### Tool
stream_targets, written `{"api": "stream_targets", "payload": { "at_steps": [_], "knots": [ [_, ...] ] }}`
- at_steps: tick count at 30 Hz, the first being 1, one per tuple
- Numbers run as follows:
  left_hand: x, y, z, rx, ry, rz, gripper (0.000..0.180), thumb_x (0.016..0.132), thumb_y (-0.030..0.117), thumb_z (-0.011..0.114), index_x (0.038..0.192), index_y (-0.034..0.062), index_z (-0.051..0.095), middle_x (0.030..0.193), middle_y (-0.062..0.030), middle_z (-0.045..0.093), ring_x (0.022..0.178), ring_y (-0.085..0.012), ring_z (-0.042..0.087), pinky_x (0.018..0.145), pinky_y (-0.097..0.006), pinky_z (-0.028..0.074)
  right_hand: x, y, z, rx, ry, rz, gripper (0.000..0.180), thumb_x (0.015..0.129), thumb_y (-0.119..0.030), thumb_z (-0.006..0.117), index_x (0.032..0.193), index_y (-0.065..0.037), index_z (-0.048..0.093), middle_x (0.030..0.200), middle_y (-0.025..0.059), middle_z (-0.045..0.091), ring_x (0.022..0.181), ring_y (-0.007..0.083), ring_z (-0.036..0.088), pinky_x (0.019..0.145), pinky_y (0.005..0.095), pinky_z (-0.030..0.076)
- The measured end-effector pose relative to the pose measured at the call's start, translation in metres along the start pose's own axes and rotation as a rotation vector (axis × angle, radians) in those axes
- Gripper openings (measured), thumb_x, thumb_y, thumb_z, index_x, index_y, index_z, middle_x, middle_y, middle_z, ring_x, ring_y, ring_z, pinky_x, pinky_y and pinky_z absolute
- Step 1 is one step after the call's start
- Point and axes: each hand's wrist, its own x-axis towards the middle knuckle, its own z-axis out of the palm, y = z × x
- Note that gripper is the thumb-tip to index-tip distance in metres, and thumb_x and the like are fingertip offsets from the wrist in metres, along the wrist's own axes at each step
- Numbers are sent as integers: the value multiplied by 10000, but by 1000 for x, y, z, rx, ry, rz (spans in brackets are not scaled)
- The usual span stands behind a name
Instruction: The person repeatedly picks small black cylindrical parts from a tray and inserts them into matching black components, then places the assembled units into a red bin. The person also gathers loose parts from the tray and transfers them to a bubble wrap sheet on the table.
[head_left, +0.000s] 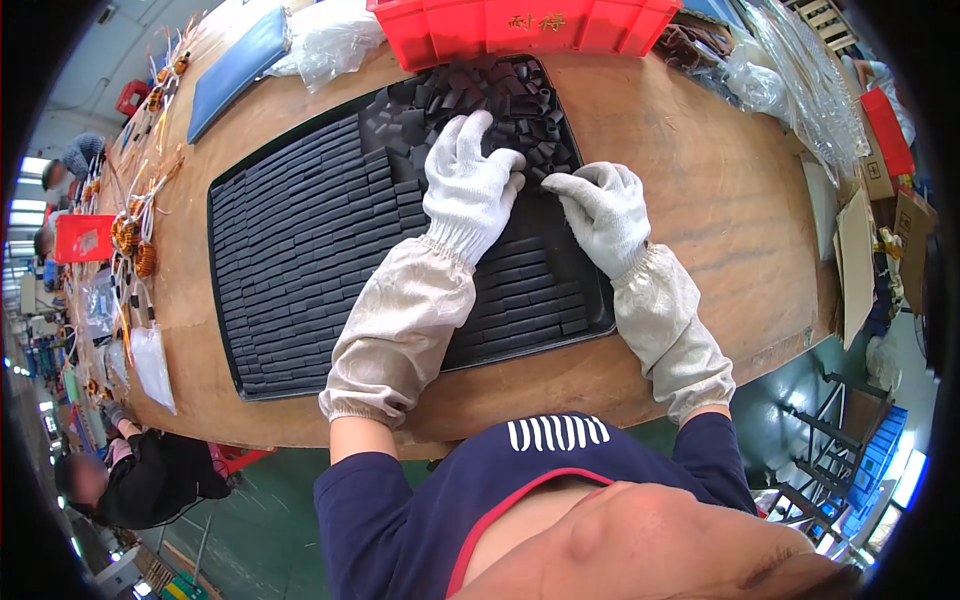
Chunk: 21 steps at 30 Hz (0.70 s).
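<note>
A black tray point(228, 345) lies on the wooden table, lined with rows of short black tube pieces point(300, 250). Loose black tube pieces point(490, 90) are heaped at its far right corner. My left hand point(467, 185), in a white knit glove, is over the tray beside the heap; its thumb and forefinger come together while other fingers stretch out toward the loose pieces. At the tray's right edge is my right hand point(605, 212), gloved too, thumb and forefinger pinched near the heap. Whatever lies between the fingertips of either hand is too small to make out.
A red plastic bin point(520, 30) stands just beyond the tray. A blue folder-like board point(237, 70) and clear plastic bags point(330, 45) lie far left. Wired copper coils point(128, 235) line the left edge. Plastic wrap point(800, 80) and cardboard point(855, 265) are at right. A person point(150, 470) sits lower left.
</note>
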Motion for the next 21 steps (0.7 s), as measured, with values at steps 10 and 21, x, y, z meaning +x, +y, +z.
{"api": "stream_targets", "payload": {
  "at_steps": [10,21],
  "knots": [
    [4,16,-20,-109,91,143,327,664,128,866,946,219,727,1404,-102,557,1340,-386,488,1059,-498,423,6,-7,-9,27,100,-23,357,712,-143,860,1052,-202,766,917,57,671,900,304,651,810,421,505],
    [4,27,-66,-1003,-686,-523,406,960,237,751,1285,10,666,1104,-74,741,927,-93,657,840,-269,546,14,-14,-26,186,188,-297,459,559,11,795,980,-166,748,817,36,582,723,277,605,638,404,474]
  ]
}}
